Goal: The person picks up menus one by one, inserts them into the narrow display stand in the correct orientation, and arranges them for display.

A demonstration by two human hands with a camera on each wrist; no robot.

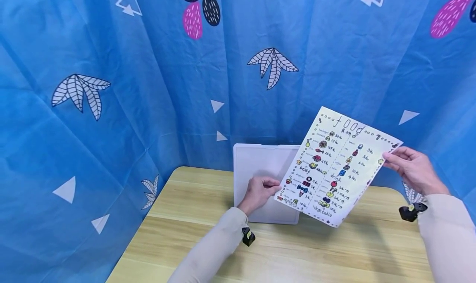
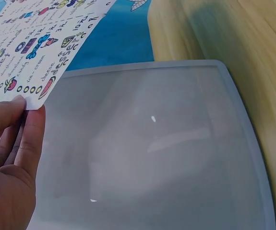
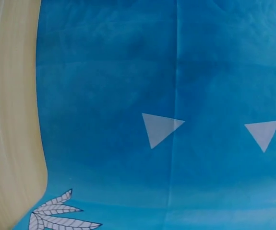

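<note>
A: Step in hand?
B: Sheet (image 1: 336,167) held in air, tilted, above white board (image 1: 260,163) on worktop (image 1: 297,250). Left hand (image 1: 258,192) fingers pinch lower corner; right hand (image 1: 412,169) fingers pinch upper edge.
A: Next?
B: Likely lowering it flat, both corners kept level.

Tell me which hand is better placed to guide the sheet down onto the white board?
Probably the left hand: it pinches the food sheet at its lower corner, right over the white board. The right hand holds the raised far corner.

Staged recording booth: patterned blue curtain (image 1: 148,89) as backdrop on all sides, small wooden table (image 1: 208,250)
</note>
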